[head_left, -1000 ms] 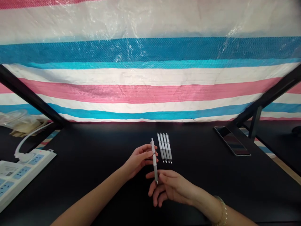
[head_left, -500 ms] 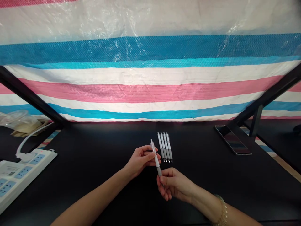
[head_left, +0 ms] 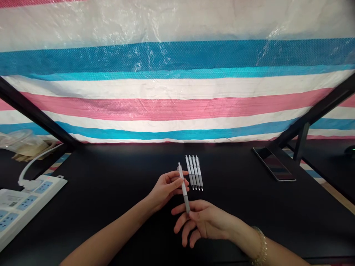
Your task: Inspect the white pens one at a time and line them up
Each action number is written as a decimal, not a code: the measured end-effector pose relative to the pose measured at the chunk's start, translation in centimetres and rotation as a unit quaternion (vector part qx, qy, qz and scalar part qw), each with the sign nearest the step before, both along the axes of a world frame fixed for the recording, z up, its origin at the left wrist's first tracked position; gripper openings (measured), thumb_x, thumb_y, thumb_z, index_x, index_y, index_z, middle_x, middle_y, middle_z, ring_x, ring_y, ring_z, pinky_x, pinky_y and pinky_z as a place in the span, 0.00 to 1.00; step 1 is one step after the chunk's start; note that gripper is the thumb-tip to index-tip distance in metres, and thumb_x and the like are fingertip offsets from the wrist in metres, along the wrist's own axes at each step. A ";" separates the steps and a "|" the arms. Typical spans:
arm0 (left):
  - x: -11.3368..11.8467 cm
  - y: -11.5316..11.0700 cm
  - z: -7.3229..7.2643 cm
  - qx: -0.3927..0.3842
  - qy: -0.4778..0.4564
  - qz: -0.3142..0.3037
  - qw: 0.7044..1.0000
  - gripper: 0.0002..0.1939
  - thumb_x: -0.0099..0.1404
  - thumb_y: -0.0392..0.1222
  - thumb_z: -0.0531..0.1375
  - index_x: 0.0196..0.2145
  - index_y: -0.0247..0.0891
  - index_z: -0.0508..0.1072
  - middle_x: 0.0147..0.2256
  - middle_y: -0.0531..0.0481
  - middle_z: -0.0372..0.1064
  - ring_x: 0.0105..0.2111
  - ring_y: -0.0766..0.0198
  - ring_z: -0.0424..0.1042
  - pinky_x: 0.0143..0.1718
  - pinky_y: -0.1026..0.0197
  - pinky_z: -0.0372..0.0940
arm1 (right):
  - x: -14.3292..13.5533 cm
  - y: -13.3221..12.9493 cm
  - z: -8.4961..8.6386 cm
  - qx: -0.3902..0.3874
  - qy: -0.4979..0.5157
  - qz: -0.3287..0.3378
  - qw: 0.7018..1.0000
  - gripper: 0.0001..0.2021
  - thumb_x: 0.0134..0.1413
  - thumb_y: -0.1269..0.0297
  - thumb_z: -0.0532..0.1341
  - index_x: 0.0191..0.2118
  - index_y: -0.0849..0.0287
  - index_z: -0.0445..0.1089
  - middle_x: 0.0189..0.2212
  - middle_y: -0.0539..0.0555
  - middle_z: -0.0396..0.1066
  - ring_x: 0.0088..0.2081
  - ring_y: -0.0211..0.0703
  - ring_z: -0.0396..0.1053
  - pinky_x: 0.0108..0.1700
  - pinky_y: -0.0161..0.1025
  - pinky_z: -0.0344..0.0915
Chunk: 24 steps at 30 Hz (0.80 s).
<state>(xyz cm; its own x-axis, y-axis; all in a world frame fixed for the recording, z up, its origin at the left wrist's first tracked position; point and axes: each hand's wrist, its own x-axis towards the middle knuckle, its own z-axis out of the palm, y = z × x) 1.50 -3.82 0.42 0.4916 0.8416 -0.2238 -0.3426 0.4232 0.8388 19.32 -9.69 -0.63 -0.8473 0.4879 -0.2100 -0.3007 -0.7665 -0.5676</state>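
Note:
My left hand (head_left: 169, 188) is closed on a white ballpoint pen (head_left: 183, 186), pinching its barrel between thumb and fingers. The pen tilts slightly, its clicker end away from me and its grey grip end toward me. At that grey end is my right hand (head_left: 203, 221), its fingers spread apart. The right thumb tip is at the pen's lower end, and the index finger passes behind the pen; the pen's point is hidden there. Just beyond the left fingers, several matching white-and-grey pens (head_left: 194, 173) lie side by side in a row on the black table (head_left: 124, 173).
A smartphone (head_left: 274, 164) lies at the right. On the left sits a white power strip (head_left: 33, 201) with a plugged-in cable (head_left: 36, 159). Slanted black frame bars (head_left: 39, 112) (head_left: 318, 111) flank the table, and a striped plastic sheet (head_left: 177, 109) hangs behind it.
My right hand's fingers have unfolded from around the pen's grey end and now spread to the left. The left hand keeps its hold, and the row of pens is unchanged.

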 end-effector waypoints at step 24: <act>0.3 -0.7 -0.1 -0.040 -0.072 -0.051 0.995 0.09 0.59 0.40 0.66 0.34 0.33 0.72 0.33 0.42 0.76 0.33 0.59 0.77 0.36 0.61 0.70 | -0.3 -0.1 -0.2 -0.002 0.048 -0.021 0.999 0.19 0.57 0.54 0.60 0.43 0.67 0.69 0.24 0.53 0.70 0.21 0.36 0.67 0.25 0.33 0.62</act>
<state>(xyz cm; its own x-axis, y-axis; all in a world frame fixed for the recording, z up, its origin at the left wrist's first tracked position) 1.83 -4.54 0.29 0.6060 0.7673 -0.2098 -0.4075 0.5259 0.7465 18.97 -9.79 -0.83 -0.8420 0.5234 -0.1306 -0.3857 -0.7535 -0.5324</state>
